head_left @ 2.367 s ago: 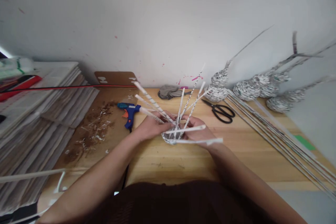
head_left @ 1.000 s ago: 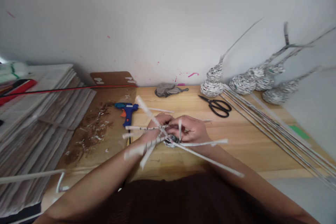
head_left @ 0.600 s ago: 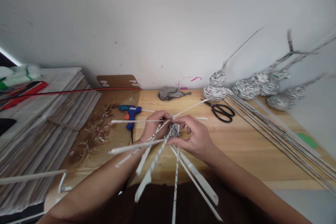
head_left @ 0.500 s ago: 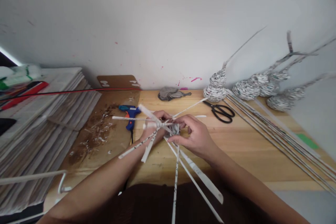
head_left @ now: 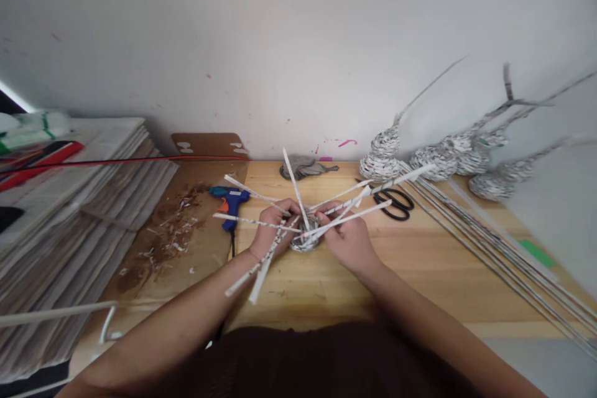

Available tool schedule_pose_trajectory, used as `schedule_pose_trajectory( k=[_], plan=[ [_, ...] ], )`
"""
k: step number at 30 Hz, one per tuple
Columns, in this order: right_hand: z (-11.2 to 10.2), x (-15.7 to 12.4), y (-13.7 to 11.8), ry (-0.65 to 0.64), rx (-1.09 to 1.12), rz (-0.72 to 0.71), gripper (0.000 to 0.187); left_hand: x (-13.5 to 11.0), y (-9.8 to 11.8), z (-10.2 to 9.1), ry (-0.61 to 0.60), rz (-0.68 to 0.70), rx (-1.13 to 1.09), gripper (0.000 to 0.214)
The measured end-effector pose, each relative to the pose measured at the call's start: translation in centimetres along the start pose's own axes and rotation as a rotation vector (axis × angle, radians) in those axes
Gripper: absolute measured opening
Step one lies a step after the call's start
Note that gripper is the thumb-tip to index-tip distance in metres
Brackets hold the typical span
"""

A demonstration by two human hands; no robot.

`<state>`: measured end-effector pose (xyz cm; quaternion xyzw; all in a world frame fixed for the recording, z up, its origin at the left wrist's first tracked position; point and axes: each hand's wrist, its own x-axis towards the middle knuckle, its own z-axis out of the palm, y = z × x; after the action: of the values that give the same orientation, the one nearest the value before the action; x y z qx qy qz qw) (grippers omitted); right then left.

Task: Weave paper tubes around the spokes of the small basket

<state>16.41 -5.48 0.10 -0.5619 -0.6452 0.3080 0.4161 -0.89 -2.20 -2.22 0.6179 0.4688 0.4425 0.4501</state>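
Observation:
A small round weave of rolled newspaper tubes is held just above the tabletop, its long white paper tubes fanning out in several directions. My left hand is closed around its left side, with fingers bent at the back edge and tubes crossing in front of them. On the opposite side, my right hand pinches the rim and a tube between thumb and fingers. Tubes partly cover the fingertips of both hands. Behind the right hand lie black-handled scissors.
A blue glue gun lies on the left, beside a brown board with paper scraps. Stacked newspapers fill the far left. A grey cloth, woven gourd shapes and long paper tubes lie at the back and right.
The weave has been turned in my hands. Tubes that hung toward my body now point up and to the right. My right hand has shifted slightly and grips closer to the rim.

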Motion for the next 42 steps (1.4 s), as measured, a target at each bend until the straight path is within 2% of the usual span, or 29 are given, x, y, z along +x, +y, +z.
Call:
schedule_pose_trajectory(
  k=[3, 5, 12, 16, 19, 23, 25, 27, 30, 33, 37, 42],
  plan=[
    [0.3, 0.2, 0.3, 0.048, 0.177, 0.139, 0.016, 0.2, 0.6, 0.1, 0.075, -0.036, -0.021, 0.005],
    [0.5, 0.3, 0.4, 0.058, 0.286, 0.188, 0.02, 0.4, 0.7, 0.0, 0.065, -0.024, -0.006, 0.014],
    [0.9, 0.4, 0.8, 0.061, 0.39, 0.225, 0.03, 0.5, 0.0, 0.0, 0.062, -0.029, 0.018, 0.013],
    [0.7, 0.3, 0.8, 0.059, 0.331, 0.181, 0.028, 0.3, 0.3, 0.0, 0.029, 0.063, 0.099, 0.013],
    [0.5, 0.0, 0.4, -0.007, 0.208, 0.089, 0.029, 0.2, 1.0, -0.4, 0.037, 0.184, 0.236, 0.015],
    [0.6, -0.1, 0.5, -0.043, 0.243, 0.027, 0.032, 0.3, 1.5, -0.9, 0.084, 0.246, 0.378, 0.017],
    [0.6, 0.1, 0.7, -0.061, 0.285, 0.073, 0.027, 0.5, 1.3, -1.1, 0.127, 0.233, 0.415, 0.017],
    [0.6, 0.3, 0.9, -0.145, 0.354, 0.134, 0.028, 0.6, 1.1, -1.1, 0.173, 0.205, 0.425, 0.016],
    [0.7, 0.4, 0.9, -0.29, 0.497, 0.244, 0.044, 0.8, 0.9, -1.1, 0.203, 0.171, 0.4, 0.017],
    [1.0, 0.1, 0.5, -0.349, 0.64, 0.363, 0.052, 0.7, 1.2, -1.1, 0.209, 0.16, 0.386, 0.022],
    [2.2, -0.6, 0.3, -0.312, 0.861, 0.465, 0.051, 0.4, 1.4, -1.0, 0.187, 0.223, 0.439, 0.02],
    [3.2, -0.9, 0.3, -0.162, 0.865, 0.5, 0.057, 0.0, 1.7, -0.9, 0.092, 0.328, 0.474, 0.017]
  ],
)
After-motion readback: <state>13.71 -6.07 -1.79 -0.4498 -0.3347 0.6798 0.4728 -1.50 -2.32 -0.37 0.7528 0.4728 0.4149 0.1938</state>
